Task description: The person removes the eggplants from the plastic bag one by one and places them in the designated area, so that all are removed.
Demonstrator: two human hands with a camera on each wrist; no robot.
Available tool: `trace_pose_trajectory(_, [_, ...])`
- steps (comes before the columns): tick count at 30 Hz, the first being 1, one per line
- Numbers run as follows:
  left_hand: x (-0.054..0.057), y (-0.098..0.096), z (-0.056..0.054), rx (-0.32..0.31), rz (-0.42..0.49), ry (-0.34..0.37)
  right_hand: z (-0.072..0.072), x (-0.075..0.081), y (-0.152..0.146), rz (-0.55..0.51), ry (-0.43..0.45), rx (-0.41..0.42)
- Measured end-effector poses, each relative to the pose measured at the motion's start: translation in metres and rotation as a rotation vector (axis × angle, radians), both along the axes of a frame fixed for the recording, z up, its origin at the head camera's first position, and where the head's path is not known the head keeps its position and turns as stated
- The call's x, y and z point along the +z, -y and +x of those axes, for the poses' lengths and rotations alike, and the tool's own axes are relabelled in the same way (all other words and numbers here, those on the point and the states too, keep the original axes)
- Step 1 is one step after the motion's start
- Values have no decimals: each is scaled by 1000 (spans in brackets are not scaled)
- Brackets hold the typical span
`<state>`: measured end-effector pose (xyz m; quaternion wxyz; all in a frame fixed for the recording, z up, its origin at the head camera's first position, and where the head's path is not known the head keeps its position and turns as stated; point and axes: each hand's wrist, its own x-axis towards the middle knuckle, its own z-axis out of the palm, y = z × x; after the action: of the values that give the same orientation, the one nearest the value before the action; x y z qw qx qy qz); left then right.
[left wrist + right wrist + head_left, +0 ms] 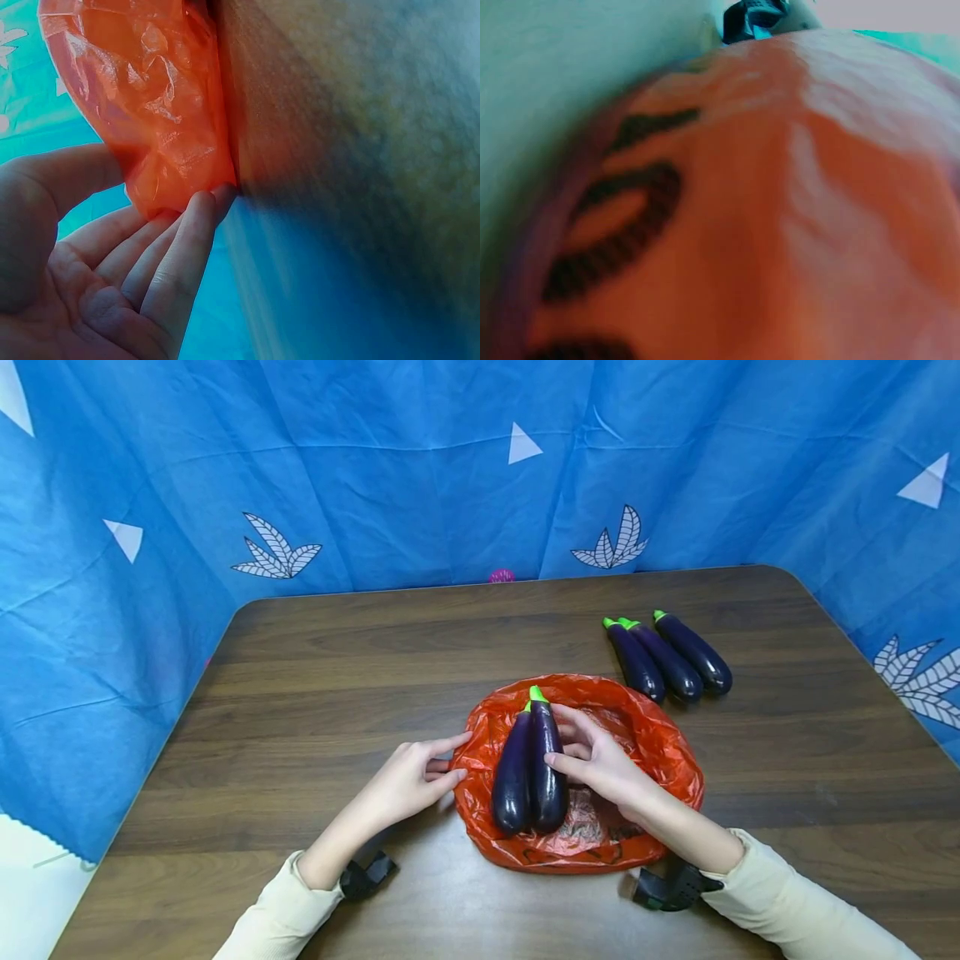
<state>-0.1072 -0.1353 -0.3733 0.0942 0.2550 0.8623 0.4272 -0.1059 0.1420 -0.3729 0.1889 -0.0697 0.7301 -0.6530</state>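
Observation:
A red plastic bag (622, 852) lies on the table with its mouth spread wide, and two dark eggplants, the left one (512, 781) and the right one (547, 768), lie side by side inside it. My right hand (600, 768) grips the right eggplant from its right side, thumb on top. At the bag's left rim, my left hand (408, 781) holds the plastic between thumb and fingers; the left wrist view shows the bag (172, 112) drawn in there. The right wrist view has only the bag's side (742, 225), with black markings, and not the fingers.
Behind the bag to the right, three more eggplants (675, 668) with green stems lie on the wooden table (315, 693). A blue patterned cloth (420, 485) hangs beyond the table's far edge. Black wrist cameras (671, 889) sit near the bag.

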Motion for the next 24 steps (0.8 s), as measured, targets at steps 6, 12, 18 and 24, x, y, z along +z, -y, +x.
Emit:
trace_pose_trajectory(6, [0,1,1,7,0,-2,-4,7,-11,-17,-19,-8])
trace_pose_trajectory(12, [0,0,1,10,1,-1,-3,13,-17,0,-62,-2])
trace_pose_trajectory(18, [-1,0,1,10,6,-5,-3,23,-24,52,-123,-20])
trace_pose_trajectory(24, [0,-1,1,8,8,-3,-4,31,-31,45,-123,-34])
